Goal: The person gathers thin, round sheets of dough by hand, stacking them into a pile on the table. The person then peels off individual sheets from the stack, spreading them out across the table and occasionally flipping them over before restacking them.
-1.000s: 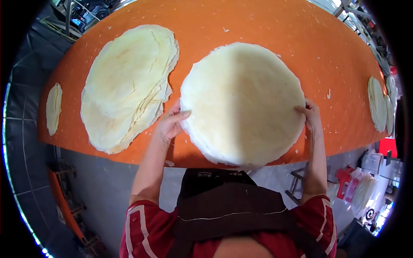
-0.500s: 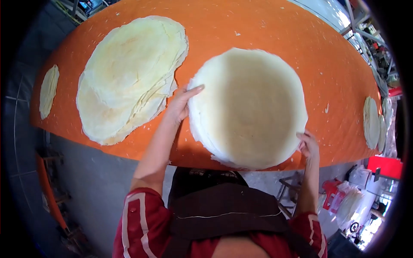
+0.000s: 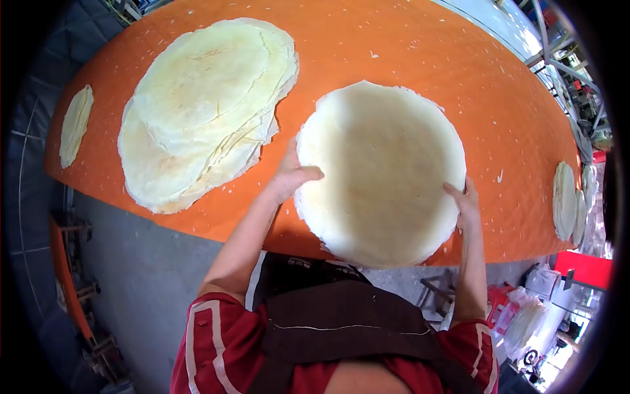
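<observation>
A stack of thin round flatbreads (image 3: 387, 171), pale at the rim and shadowed brown across the middle, lies at the near edge of the orange table. My left hand (image 3: 296, 174) grips its left side, thumb on top and fingers beyond the edge. On the right side, my right hand (image 3: 464, 200) holds the rim the same way, its thumb over the top sheet. Both hands' fingertips are partly hidden by the stack. To the left sits a larger, uneven pile of flatbreads (image 3: 210, 98), some sheets folded or overlapping, apart from my left hand.
The orange tabletop (image 3: 525, 144) is scattered with pale crumbs. A small flatbread pile (image 3: 77, 126) lies at the far left edge, and more flatbreads (image 3: 564, 200) at the right edge. Metal framing (image 3: 548, 52) stands beyond the table. Plastic bags (image 3: 525, 322) are at lower right.
My left hand has slid down the stack's left side, and my right hand has moved slightly up its right side. The stack's outline has turned or shifted a little. The view has moved slightly.
</observation>
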The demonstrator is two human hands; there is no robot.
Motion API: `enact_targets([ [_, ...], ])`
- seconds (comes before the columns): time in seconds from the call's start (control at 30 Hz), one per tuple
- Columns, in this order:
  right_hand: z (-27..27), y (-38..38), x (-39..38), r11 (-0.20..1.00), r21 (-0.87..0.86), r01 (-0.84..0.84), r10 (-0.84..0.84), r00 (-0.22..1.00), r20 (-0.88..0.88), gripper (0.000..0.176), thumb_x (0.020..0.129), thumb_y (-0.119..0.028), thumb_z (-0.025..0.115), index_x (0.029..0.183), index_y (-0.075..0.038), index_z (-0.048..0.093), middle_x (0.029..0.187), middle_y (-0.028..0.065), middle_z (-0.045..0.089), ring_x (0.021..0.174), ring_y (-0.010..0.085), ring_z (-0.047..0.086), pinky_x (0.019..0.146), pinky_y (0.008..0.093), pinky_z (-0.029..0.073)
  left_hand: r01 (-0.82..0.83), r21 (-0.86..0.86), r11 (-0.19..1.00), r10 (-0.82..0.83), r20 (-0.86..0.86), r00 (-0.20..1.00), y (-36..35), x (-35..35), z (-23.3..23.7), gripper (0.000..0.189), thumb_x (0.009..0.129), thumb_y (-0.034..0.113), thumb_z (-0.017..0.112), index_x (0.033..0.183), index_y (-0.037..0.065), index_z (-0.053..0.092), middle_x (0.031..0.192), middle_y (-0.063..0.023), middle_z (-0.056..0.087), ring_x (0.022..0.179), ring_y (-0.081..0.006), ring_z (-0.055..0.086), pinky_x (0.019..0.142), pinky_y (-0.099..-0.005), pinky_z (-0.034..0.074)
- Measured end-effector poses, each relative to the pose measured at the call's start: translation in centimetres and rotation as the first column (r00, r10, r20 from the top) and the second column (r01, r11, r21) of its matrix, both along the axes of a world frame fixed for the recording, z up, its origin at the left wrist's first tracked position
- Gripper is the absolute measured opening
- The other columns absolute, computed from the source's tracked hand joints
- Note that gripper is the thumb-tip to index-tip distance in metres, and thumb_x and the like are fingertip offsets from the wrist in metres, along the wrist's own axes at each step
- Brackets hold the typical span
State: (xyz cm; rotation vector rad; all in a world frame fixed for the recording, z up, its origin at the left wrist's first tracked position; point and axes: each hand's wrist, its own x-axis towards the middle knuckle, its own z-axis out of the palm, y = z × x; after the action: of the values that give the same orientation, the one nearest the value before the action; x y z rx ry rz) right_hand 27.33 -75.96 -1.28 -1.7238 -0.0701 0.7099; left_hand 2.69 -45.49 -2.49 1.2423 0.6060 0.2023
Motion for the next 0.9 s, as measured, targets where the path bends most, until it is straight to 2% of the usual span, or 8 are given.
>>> enact_targets([
  [0.1, -1.3, -3.2, 4.3, 0.975, 0.208, 0.079, -0.004, 0.942, -0.336, 0.035, 0.086, -0.026, 0.057, 0.109, 0.0, 0.056, 0.096, 0.0133, 0.064, 0.082, 0.0167, 0.063, 0.071, 0.0312, 0.054, 0.081, 0.48, 0.874, -0.065, -0.049, 0.997, -0.9, 0.4, -0.6, 0.107, 0.06, 0.006, 0.071, 0.139, 0.003, -0.001, 0.138, -0.0175, 0.022, 0.128, -0.0296, 0.025, 0.106, -0.0385, 0.023],
  [0.2, -2.5, -3.6, 5.2, 0.932, 0.325, 0.157, -0.001, 0.901, -0.434, 0.043, 0.084, -0.039, 0.058, 0.108, -0.002, 0.058, 0.095, 0.0088, 0.065, 0.082, 0.0159, 0.063, 0.071, 0.0291, 0.053, -0.025, -0.219, 0.975, 0.071, 0.206, 0.976, -0.6, 1.7, 2.3, 0.088, 0.079, 0.018, 0.064, 0.141, 0.012, 0.001, 0.142, -0.0194, 0.019, 0.125, -0.0318, 0.035, 0.1, -0.0387, 0.035],
  [0.3, 0.9, -1.3, 1.9, 0.988, 0.032, 0.148, -0.139, 0.971, -0.196, 0.054, 0.075, -0.036, 0.069, 0.11, 0.002, 0.055, 0.097, 0.0148, 0.063, 0.084, 0.0221, 0.063, 0.072, 0.0354, 0.052, 0.072, 0.712, 0.698, -0.075, -0.026, 0.997, -1.5, 3.1, -0.6, 0.077, 0.085, 0.028, 0.057, 0.142, 0.01, 0.008, 0.142, -0.0197, 0.02, 0.126, -0.0294, 0.033, 0.101, -0.039, 0.033],
  [0.4, 1.6, -2.5, 3.2, 0.969, 0.229, 0.097, 0.02, 0.888, -0.459, 0.043, 0.074, -0.029, 0.071, 0.102, 0.002, 0.058, 0.09, 0.0134, 0.064, 0.077, 0.0187, 0.063, 0.066, 0.0341, 0.053, 0.131, 0.859, 0.495, -0.106, -0.09, 0.99, -1.5, 3.1, 0.1, 0.077, 0.084, 0.023, 0.06, 0.14, 0.005, 0.01, 0.138, -0.0201, 0.027, 0.124, -0.0297, 0.035, 0.098, -0.0399, 0.037],
  [0.5, -0.2, -3.0, 3.9, 0.977, 0.144, 0.157, -0.097, 0.93, -0.355, 0.036, 0.073, -0.023, 0.071, 0.096, 0.003, 0.06, 0.086, 0.0129, 0.064, 0.071, 0.0196, 0.064, 0.065, 0.0335, 0.054, -0.114, 0.034, 0.993, 0.114, -0.018, 0.993, -1.1, 2.5, 2.2, 0.073, 0.08, 0.012, 0.064, 0.135, -0.002, 0.017, 0.134, -0.0197, 0.032, 0.12, -0.0288, 0.04, 0.094, -0.0396, 0.042],
  [0.6, -2.4, -3.4, 4.2, 0.985, 0.117, 0.125, -0.097, 0.971, -0.218, 0.03, 0.071, -0.014, 0.071, 0.093, 0.004, 0.06, 0.084, 0.0127, 0.064, 0.069, 0.0206, 0.064, 0.064, 0.0341, 0.055, -0.228, -0.156, 0.961, 0.233, 0.008, 0.973, -0.8, 0.8, -0.2, 0.063, 0.075, -0.001, 0.066, 0.127, -0.002, 0.03, 0.124, -0.0187, 0.044, 0.108, -0.026, 0.051, 0.089, -0.0373, 0.046],
  [0.7, -2.2, -3.4, 4.7, 0.98, 0.161, 0.118, -0.072, 0.96, -0.269, 0.028, 0.069, -0.006, 0.071, 0.093, 0.004, 0.06, 0.084, 0.0128, 0.064, 0.069, 0.0204, 0.064, 0.063, 0.0342, 0.055, 0.005, -0.388, 0.922, -0.034, -0.068, 0.997, -0.2, -1.3, -0.1, 0.054, 0.074, -0.002, 0.065, 0.123, -0.002, 0.04, 0.113, -0.0165, 0.054, 0.104, -0.0246, 0.055, 0.088, -0.0368, 0.047],
  [0.9, -0.6, -3.1, 3.5, 0.97, 0.148, 0.193, -0.154, 0.958, -0.244, 0.03, 0.069, 0.0, 0.068, 0.097, 0.005, 0.058, 0.085, 0.0135, 0.064, 0.069, 0.0193, 0.064, 0.061, 0.0349, 0.055, -0.031, -0.32, 0.947, 0.035, 0.007, 0.999, -1.3, -1.0, -0.1, 0.046, 0.076, 0.0, 0.062, 0.118, -0.003, 0.045, 0.111, -0.0143, 0.056, 0.1, -0.0236, 0.056, 0.093, -0.0391, 0.043],
])
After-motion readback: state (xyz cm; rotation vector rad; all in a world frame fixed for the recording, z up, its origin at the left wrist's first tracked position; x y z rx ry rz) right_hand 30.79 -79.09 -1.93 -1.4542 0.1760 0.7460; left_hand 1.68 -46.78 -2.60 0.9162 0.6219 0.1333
